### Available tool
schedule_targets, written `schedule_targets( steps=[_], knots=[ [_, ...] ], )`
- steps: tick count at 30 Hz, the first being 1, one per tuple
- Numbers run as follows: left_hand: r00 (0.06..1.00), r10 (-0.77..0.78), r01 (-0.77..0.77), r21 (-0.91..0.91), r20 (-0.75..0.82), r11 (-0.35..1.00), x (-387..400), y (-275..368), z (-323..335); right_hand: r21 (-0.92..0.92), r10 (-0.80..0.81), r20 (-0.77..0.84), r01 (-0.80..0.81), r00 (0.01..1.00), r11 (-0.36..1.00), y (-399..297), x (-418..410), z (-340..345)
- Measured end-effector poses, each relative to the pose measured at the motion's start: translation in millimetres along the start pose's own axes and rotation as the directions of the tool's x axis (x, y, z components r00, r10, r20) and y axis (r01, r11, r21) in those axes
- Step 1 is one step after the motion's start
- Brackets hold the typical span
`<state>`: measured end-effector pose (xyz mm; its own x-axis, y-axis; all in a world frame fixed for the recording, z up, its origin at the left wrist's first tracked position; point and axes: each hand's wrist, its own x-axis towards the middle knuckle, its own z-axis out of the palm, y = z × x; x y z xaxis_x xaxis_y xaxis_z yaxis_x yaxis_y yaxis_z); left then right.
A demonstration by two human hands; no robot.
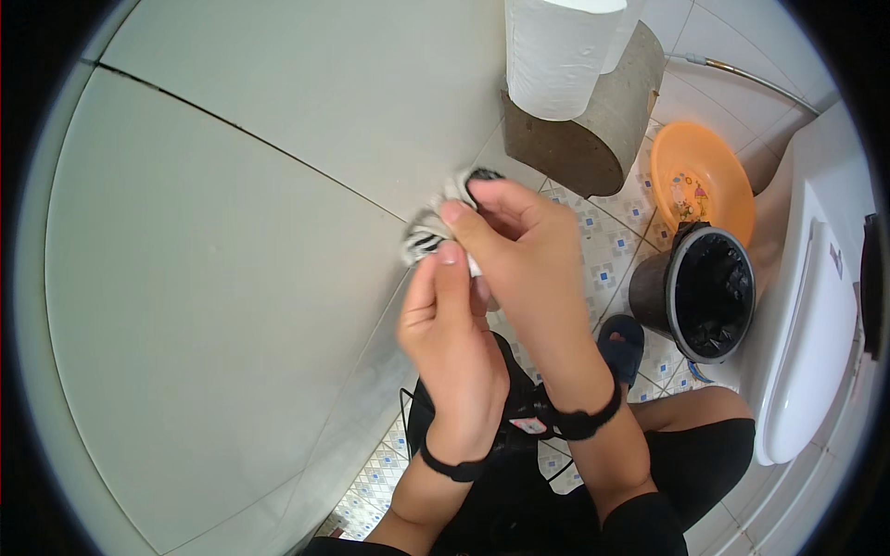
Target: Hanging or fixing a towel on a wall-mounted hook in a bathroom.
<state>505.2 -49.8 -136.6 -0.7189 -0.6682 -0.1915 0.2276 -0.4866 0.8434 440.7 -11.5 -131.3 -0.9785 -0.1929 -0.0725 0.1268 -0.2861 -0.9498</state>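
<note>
A crumpled white cloth with black stripes (pixel 430 233) is bunched between my two hands, in front of the pale tiled wall (pixel 208 278). My left hand (pixel 452 326) pinches its lower end between thumb and fingers. Higher up, my right hand (pixel 528 243) grips the cloth from the right, its thumb across the folds. A darker patterned part (pixel 484 174) sticks out at the top by my right fingertips. The cloth is slightly blurred, and whether it touches the wall I cannot tell.
To the right stand a bin with a black liner (pixel 709 295), an orange plastic basin (pixel 726 160) and a toilet with its lid down (pixel 810 347). White paper rolls (pixel 556 62) rest by a grey cylinder (pixel 626 104) at the top. Patterned floor tiles (pixel 612 243) show beneath.
</note>
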Motion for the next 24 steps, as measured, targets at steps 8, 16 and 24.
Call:
schedule_targets(
  steps=[8, 16, 24],
  knots=[
    [1.0, -0.008, 0.008, -0.024, 0.003, 1.0, 0.6, 44.2, 47.4, -0.005, -0.123, 0.066, 0.124, 0.99, 0.992, -48.5, 10.9, 3.9],
    [0.974, -0.214, 0.215, 0.012, -0.068, 0.976, 32.5, -35.0, 16.9, -0.448, -0.247, -0.15, 0.157, 0.957, 0.88, 56.4, 37.2, -26.9],
    [0.933, -0.336, 0.34, 0.011, -0.125, 0.94, 38.6, -75.2, -21.5, -0.294, 0.015, -0.135, -0.055, 0.991, 0.954, 139.1, 31.7, -49.6]
  ],
)
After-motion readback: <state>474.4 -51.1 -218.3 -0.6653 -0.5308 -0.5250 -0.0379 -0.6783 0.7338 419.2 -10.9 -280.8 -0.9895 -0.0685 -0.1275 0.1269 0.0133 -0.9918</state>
